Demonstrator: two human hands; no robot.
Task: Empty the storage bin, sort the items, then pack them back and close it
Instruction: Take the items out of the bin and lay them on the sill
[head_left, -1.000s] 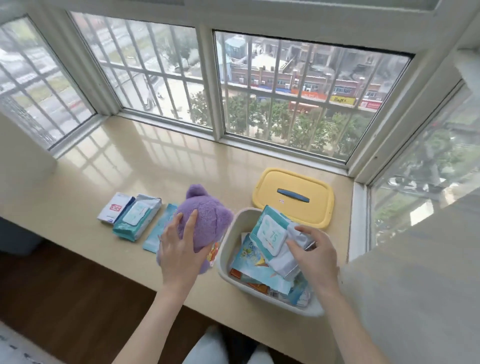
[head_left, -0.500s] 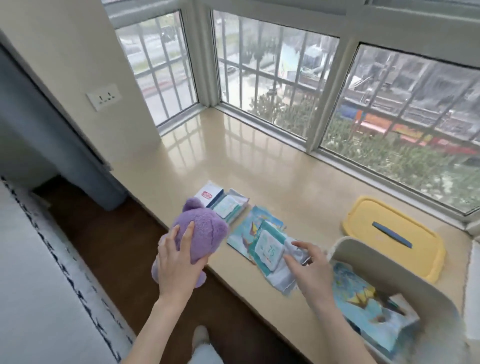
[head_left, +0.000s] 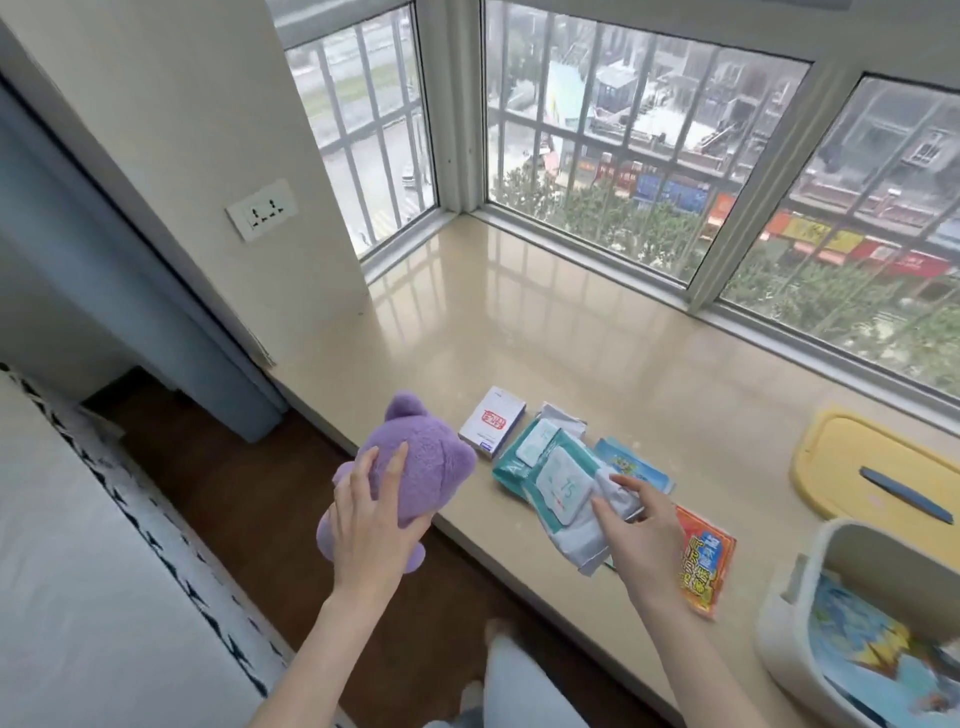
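The plush toy is lilac. The small box is white with a red stamp mark. The lying wipes pack and the held wipes pack are teal with white labels. The blue packet is light blue, the red packet red-orange with yellow characters. The lid is yellow, its handle dark blue; the storage bin cream, the bench beige.

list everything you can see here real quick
sill: one, beige, under windows
plush toy: one, purple, held at sill's edge
box: one, white, on sill
wipes packs: two, teal-white, one on sill, one held over it
flat packet: one, blue, on sill
printed packet: one, red-yellow, sill's front edge
lid: one, yellow, on sill, right
bin: one, white, lower right, partly full
socket: one, white, left wall
left hand: grips plush toy
right hand: holds a wipes pack
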